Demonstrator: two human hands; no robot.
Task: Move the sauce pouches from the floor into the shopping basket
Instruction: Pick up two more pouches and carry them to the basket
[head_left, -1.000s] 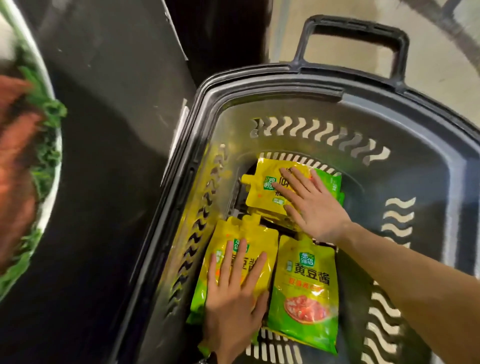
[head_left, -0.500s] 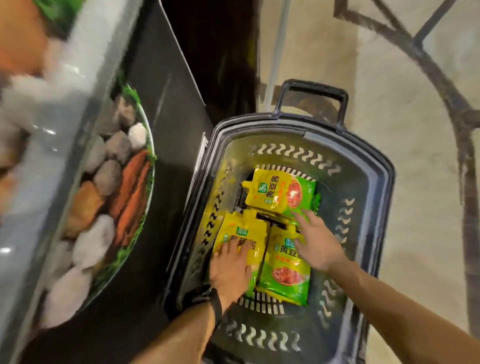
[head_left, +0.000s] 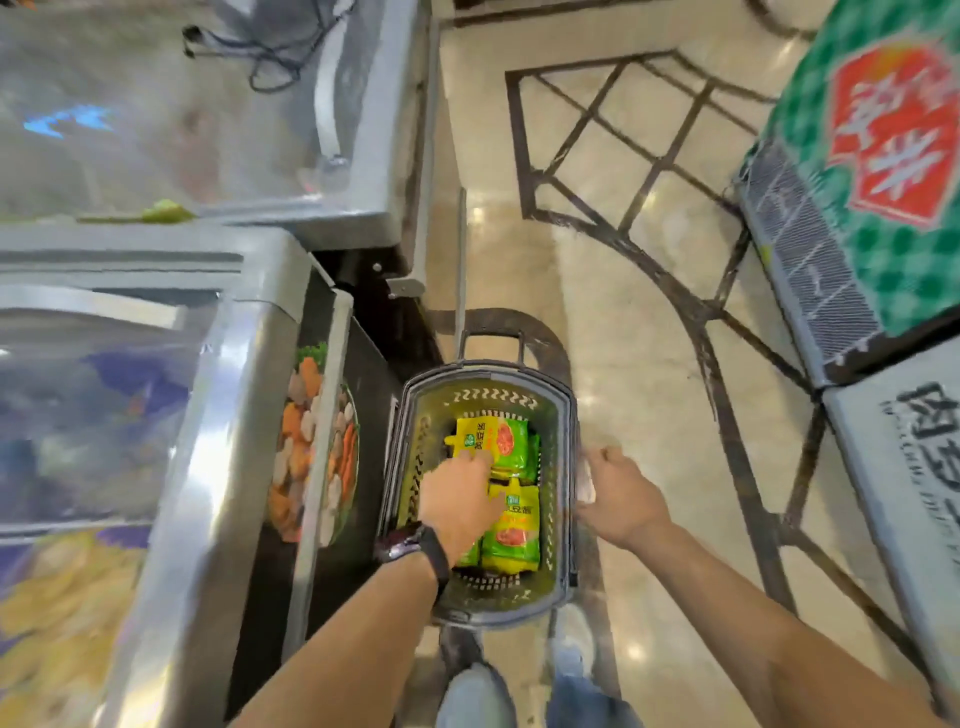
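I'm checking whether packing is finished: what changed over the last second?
The right hand lifted off the far sauce pouch and pulled back outside the shopping basket, beside its right rim. The left hand slid forward off the near-left pouch toward the far one. The pouches stayed lying in the basket.

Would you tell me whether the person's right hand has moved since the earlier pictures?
Yes. The right hand was resting on the pouches inside the basket; it has moved out, rightward past the basket's right rim, and is now above the floor.
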